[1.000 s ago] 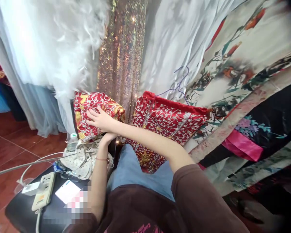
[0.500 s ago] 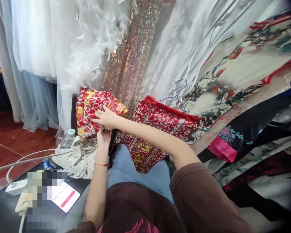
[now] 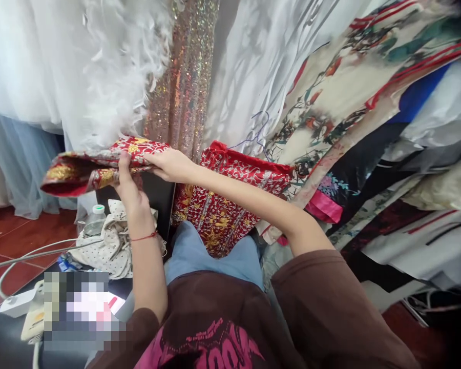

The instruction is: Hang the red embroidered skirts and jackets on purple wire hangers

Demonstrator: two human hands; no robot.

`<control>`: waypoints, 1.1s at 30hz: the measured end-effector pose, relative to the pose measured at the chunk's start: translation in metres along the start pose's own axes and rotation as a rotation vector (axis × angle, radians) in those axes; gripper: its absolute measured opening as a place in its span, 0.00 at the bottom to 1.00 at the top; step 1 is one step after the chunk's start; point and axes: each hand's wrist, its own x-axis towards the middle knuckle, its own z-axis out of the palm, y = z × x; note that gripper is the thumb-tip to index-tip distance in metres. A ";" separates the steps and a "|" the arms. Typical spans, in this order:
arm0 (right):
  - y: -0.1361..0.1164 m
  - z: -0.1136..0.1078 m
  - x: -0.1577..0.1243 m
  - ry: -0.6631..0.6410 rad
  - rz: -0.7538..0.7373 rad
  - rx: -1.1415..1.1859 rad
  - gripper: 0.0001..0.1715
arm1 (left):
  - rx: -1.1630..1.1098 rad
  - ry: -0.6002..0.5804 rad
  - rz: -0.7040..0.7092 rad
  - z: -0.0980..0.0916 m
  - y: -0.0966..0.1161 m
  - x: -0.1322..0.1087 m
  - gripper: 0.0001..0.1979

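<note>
The folded red-and-gold brocade cloth [image 3: 88, 166] is left of the red embroidered garment [image 3: 234, 195]; beneath it (nearer the person) sits a white dotted fabric bag [image 3: 103, 246].

Single view, head-worn: looks forward and steeply down from the person's own head, with a brown sleeve [image 3: 330, 312] and the blue-clad lap [image 3: 211, 256] along the lower edge. Close range: left hand [image 3: 132, 187], right hand [image 3: 172, 164] and the red embroidered cloth [image 3: 96, 166] they hold sit mid-frame, at arm's reach. Hanging garments [image 3: 111, 77] fill the upper field; tiled floor [image 3: 23, 233] at the left.

Dress shop: hanging gowns [image 3: 80, 66], sequinned dress [image 3: 182, 77]
</note>
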 end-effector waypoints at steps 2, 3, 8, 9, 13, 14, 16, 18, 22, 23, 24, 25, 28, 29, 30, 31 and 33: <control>0.009 -0.003 -0.022 0.049 0.039 0.121 0.17 | -0.052 0.135 0.032 0.018 0.011 0.002 0.28; 0.016 -0.004 -0.033 0.067 0.054 0.189 0.17 | -0.035 0.172 0.069 0.030 0.015 0.001 0.28; 0.058 -0.004 -0.078 0.177 0.221 0.536 0.17 | 0.199 0.052 0.234 0.083 0.022 -0.002 0.27; 0.068 -0.002 -0.084 0.205 0.278 0.599 0.16 | 0.220 -0.011 0.242 0.092 0.021 0.000 0.26; 0.113 0.021 -0.092 0.271 0.473 0.666 0.09 | 0.272 -0.233 0.234 0.126 0.006 0.023 0.23; 0.124 0.028 -0.091 0.277 0.508 0.639 0.08 | 0.289 -0.280 0.219 0.135 -0.001 0.033 0.23; 0.143 0.045 -0.085 0.268 0.579 0.578 0.07 | 0.323 -0.385 0.162 0.152 -0.020 0.057 0.23; 0.158 0.060 -0.076 0.243 0.634 0.529 0.08 | 0.383 -0.484 0.094 0.166 -0.038 0.084 0.22; 0.177 0.074 -0.054 0.175 0.623 0.356 0.20 | 0.637 -0.511 0.095 0.181 -0.056 0.128 0.18; 0.182 0.075 -0.049 0.167 0.606 0.255 0.23 | 0.700 -0.492 0.110 0.183 -0.055 0.135 0.17; 0.187 0.075 -0.046 0.171 0.582 0.136 0.25 | 0.756 -0.470 0.116 0.185 -0.054 0.140 0.16; 0.192 0.076 -0.044 0.184 0.561 0.015 0.26 | 0.808 -0.446 0.114 0.188 -0.051 0.145 0.16; 0.209 0.082 -0.045 0.180 0.639 -0.186 0.26 | 0.932 -0.360 0.128 0.197 -0.049 0.158 0.14; 0.213 0.085 -0.047 0.139 0.704 -0.182 0.26 | 0.945 -0.337 0.150 0.201 -0.051 0.162 0.14; 0.216 0.088 -0.052 0.091 0.756 -0.165 0.26 | 0.944 -0.320 0.176 0.206 -0.055 0.167 0.14; 0.216 0.090 -0.057 0.050 0.778 -0.147 0.25 | 0.936 -0.305 0.200 0.210 -0.059 0.172 0.14; 0.211 0.092 -0.068 0.018 0.724 -0.137 0.25 | 0.921 -0.289 0.231 0.220 -0.069 0.181 0.14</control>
